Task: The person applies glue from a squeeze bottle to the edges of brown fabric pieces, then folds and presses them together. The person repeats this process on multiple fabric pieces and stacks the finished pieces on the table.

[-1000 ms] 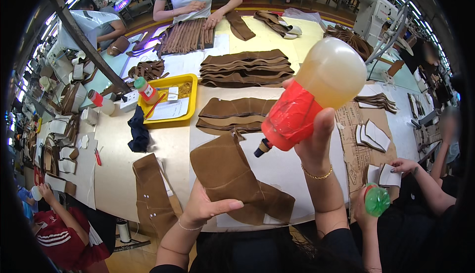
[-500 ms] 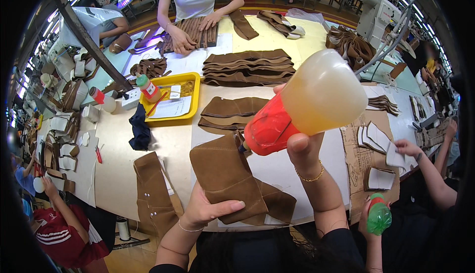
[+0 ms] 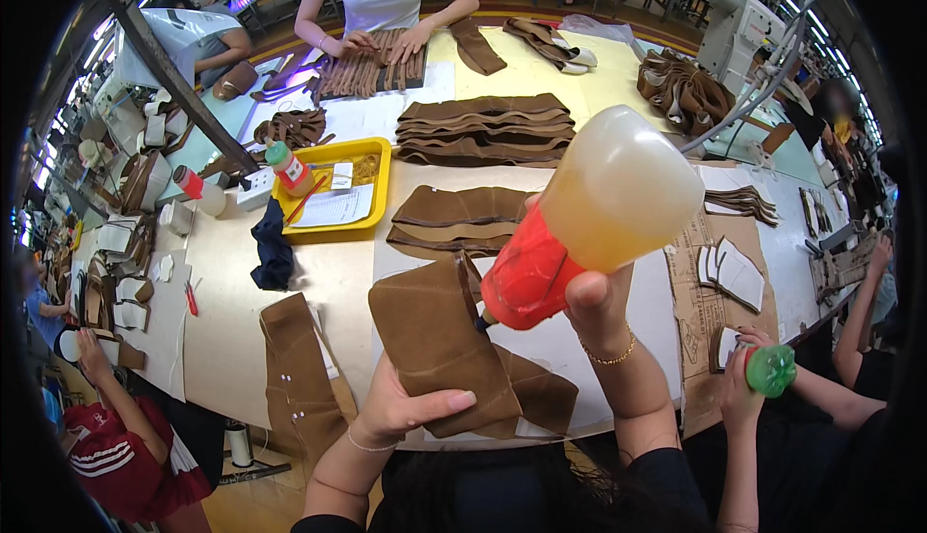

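My left hand point(image 3: 410, 400) is closed on a brown leather piece point(image 3: 430, 335), thumb on top and fingers beneath. The piece is folded, and a longer flap spreads out to its right. In my right hand point(image 3: 601, 306) is a tilted glue bottle point(image 3: 618, 195), its translucent body up and its red-wrapped neck down. Yellowish liquid shows inside it. The dark nozzle tip lies at the leather's right-hand edge; whether it touches I cannot tell. Most fingers of my right hand are hidden behind the bottle.
Brown leather stacks point(image 3: 483, 132) lie ahead. A yellow tray point(image 3: 333, 234) holds another bottle and papers; a dark cloth point(image 3: 273, 248) is beside it. Leather pieces point(image 3: 299, 369) lie left. A co-worker handles strips point(image 3: 372, 65) across the table; another at right holds a green-based bottle point(image 3: 770, 371).
My right hand has brought the bottle's nozzle lower along the leather edge, and the bottle stands more upright. My left hand stays nearly still. The right co-worker's green-based bottle has moved up and right.
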A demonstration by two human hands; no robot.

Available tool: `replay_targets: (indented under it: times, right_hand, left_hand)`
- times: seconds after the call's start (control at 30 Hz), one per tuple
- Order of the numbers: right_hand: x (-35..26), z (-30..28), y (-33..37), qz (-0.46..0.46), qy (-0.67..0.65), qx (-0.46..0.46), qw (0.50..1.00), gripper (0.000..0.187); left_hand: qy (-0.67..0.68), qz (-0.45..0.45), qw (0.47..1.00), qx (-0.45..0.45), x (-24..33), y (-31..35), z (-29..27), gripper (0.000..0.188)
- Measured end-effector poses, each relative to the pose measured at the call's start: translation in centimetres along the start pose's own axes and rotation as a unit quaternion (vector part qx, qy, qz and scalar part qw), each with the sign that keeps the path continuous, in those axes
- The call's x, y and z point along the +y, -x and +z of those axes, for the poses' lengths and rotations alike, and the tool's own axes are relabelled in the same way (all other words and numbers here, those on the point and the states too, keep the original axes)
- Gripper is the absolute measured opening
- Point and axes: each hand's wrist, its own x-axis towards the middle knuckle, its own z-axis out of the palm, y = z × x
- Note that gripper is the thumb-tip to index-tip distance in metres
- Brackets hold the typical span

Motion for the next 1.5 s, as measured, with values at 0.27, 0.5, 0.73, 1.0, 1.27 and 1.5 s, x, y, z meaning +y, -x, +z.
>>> replay_targets:
  times: [0.27, 0.5, 0.73, 1.0, 1.27, 1.5]
  right_hand:
    - [-0.3, -0.9, 2.5, 0.043, 0.022, -0.026, 0.998, 0.1]
    - [1.2, -2.0, 2.8, 0.112, -0.224, 0.028, 0.968, 0.099]
    - [0.9, -1.8, 0.0, -0.023, -0.162, 0.103, 0.981, 0.092]
    - [-0.5, -0.7, -2.0, -0.072, -0.022, 0.032, 0.997, 0.092]
    - [-0.4, -0.3, -1.9, -0.082, 0.084, -0.002, 0.993, 0.095]
    - [-0.3, -0.6, -0.1, -0.071, 0.124, -0.033, 0.989, 0.095]
  left_hand:
    - [0.011, -0.001, 1.0, 0.004, -0.2, 0.0, -0.2, 0.062]
    - [0.062, -0.005, 0.996, 0.071, -0.2, 0.3, 0.1, 0.048]
    - [-0.053, 0.036, 0.998, -0.005, -0.4, 0.0, 0.4, 0.064]
    - [-0.132, 0.001, 0.991, -0.01, 0.5, 0.2, 1.2, 0.056]
    - [-0.148, 0.023, 0.989, -0.017, 0.4, 0.2, 0.8, 0.062]
    - [-0.151, 0.022, 0.988, -0.031, 0.5, -0.1, 0.6, 0.068]
